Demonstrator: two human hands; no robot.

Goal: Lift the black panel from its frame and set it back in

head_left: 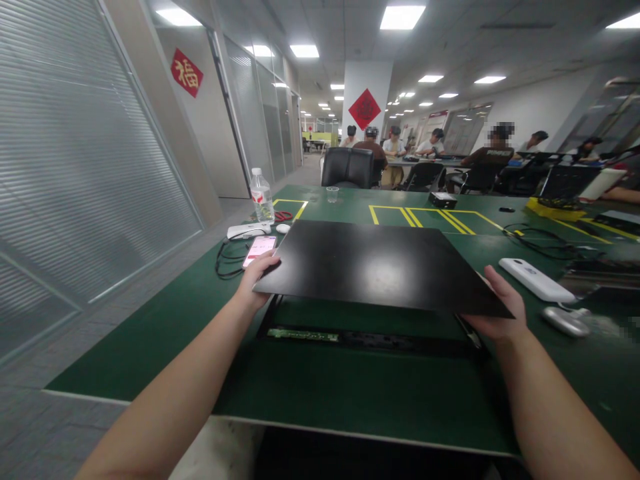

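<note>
A flat black screen panel (370,263) is held level above the table between my two hands. My left hand (257,277) grips its left edge, with the thumb on top. At its right corner, my right hand (503,310) is closed round the edge, fingers underneath and partly hidden. Beneath the panel a thin black frame (390,342) lies on the table, mostly covered from view. Along the frame's near side runs a narrow green circuit board (303,335).
On the green table (140,353), a phone (260,250), cables, red-handled scissors (283,216) and a water bottle (261,197) are at left. A white device (537,280) and a silver device (565,320) lie right. A plastic cup (332,194) stands behind; several people sit farther back.
</note>
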